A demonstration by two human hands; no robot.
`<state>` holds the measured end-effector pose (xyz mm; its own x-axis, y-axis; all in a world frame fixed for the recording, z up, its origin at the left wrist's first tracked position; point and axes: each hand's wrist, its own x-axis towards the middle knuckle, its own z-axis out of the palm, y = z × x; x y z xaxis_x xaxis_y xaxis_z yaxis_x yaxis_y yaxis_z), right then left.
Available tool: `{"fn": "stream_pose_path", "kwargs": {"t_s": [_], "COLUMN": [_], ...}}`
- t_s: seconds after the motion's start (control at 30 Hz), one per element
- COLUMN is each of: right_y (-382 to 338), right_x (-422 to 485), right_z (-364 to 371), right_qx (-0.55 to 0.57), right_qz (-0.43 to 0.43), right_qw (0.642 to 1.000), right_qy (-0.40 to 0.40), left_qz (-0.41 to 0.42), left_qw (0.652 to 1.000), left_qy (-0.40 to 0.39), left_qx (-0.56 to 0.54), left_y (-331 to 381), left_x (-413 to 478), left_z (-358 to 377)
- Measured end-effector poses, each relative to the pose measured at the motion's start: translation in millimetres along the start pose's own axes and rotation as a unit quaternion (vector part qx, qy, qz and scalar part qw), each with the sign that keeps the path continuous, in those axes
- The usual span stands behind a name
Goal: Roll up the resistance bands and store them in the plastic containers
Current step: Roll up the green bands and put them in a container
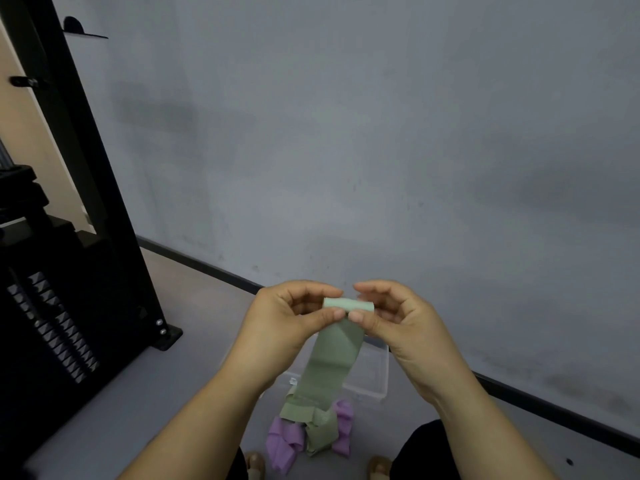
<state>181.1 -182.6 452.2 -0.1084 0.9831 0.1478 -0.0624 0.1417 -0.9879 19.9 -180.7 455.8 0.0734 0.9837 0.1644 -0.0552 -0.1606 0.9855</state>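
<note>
I am looking down at two bare hands raised in front of a grey wall, working on a green band. The left hand and the right hand each pinch one end of a small tight roll at the top of the band. On both hands the thumb is at the front and the fingers curl over behind. The rest of the band hangs straight down from the roll and ends in a crumpled heap on the floor, between two shoes at the bottom edge.

I judge this to be the rolling step, and early in it, since only a short part is wound and most of the length hangs loose. The next move calls for turning the roll over with both thumbs while keeping the edges in line and the hanging part taut.

A clear plastic container sits on the floor just behind the hanging band, near the wall. I cannot tell what is inside it. A purple band lies crumpled against the green heap, and I think the green tail could drag it along. A black weight machine stands well apart on the left.
</note>
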Motion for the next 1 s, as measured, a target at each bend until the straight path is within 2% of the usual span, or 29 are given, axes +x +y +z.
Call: {"fn": "stream_pose_path", "kwargs": {"t_s": [0.2, 0.43, 0.67, 0.73, 0.8, 0.9, 1.0], "right_y": [0.4, 3.5, 12.5, 12.5, 5.6, -14.1, -31.0], "right_x": [0.1, 0.3, 0.3, 0.5, 1.4, 5.4, 11.3], "right_z": [1.1, -0.9, 2.1, 1.3, -4.7, -15.8, -19.0], "right_qx": [-0.028, 0.031, 0.059, 0.032, -0.034, -0.176, -0.229], "right_qz": [0.022, 0.018, -0.001, -0.002, 0.003, 0.000, -0.009], "right_qw": [0.999, 0.999, 0.998, 0.999, 0.997, 0.966, 0.937], "right_qy": [0.011, 0.019, 0.030, 0.001, -0.067, -0.190, -0.265], "left_qz": [0.006, -0.008, -0.059, -0.069, -0.081, -0.109, -0.141], "left_qw": [1.000, 1.000, 0.996, 0.994, 0.992, 0.984, 0.972], "left_qy": [0.008, 0.000, -0.042, -0.055, -0.085, -0.136, -0.188], "left_qx": [0.017, -0.011, -0.053, -0.057, -0.053, -0.023, -0.016], "left_y": [-4.0, -10.7, -15.2, -15.0, -13.1, -6.9, -1.2], "left_x": [-0.1, -0.3, -2.2, -0.2, 3.0, 9.0, 12.8], "left_z": [-1.2, -0.6, -2.1, -6.5, -12.9, -21.9, -23.9]}}
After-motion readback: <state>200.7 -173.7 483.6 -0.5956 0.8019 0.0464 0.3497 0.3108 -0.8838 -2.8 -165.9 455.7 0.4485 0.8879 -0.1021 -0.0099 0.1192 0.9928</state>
